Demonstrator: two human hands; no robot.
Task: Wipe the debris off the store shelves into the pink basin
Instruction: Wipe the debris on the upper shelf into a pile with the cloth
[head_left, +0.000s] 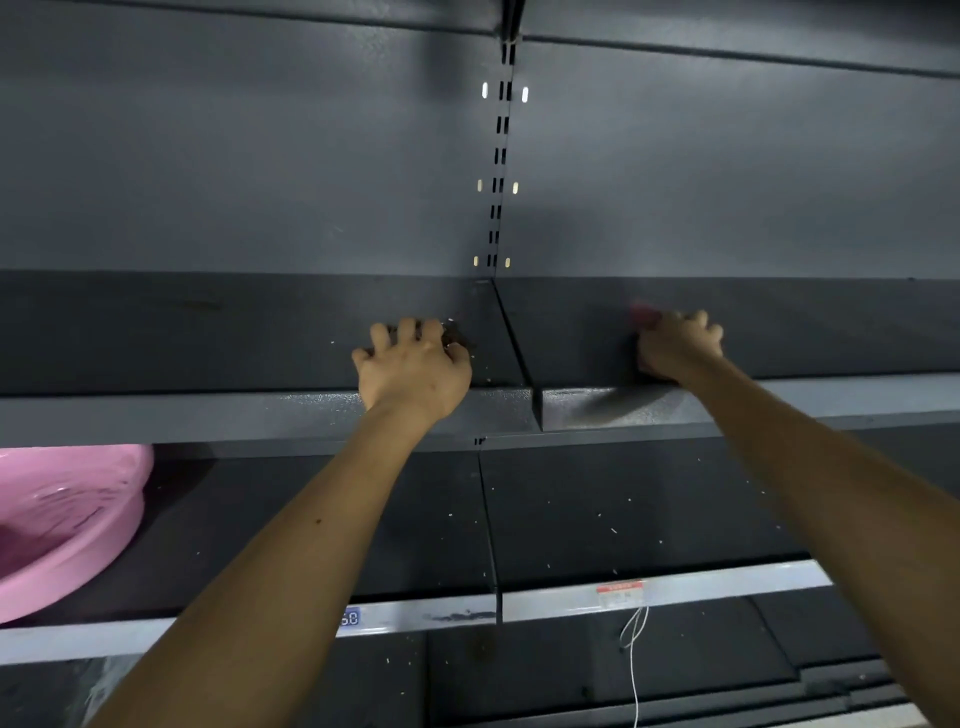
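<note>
Dark grey metal makes up the upper shelf (208, 332), where both bare hands rest on either side of the seam between its two panels. The left hand (415, 371) sits near the front edge, just left of that seam. Its fingers are spread and bent, with the tips down on the surface. A small brownish heap of debris (457, 335) lies against its thumb side; whether the hand grips any of it cannot be told. The right hand (678, 345) lies on the right panel with its fingers curled over a reddish-pink thing (644, 313), too blurred to identify.

On the lower shelf (623, 467), the pink basin (119, 499) stands tilted at the far left edge, well apart from both hands. Pale specks (614, 530) are scattered over this shelf's right panel. Its light front rail (727, 582) carries a blue tag (349, 618) with "60" showing beside the left forearm. Further right is a red-and-white label (620, 593) whose print is illegible, and a white string (635, 654) hangs below it.
</note>
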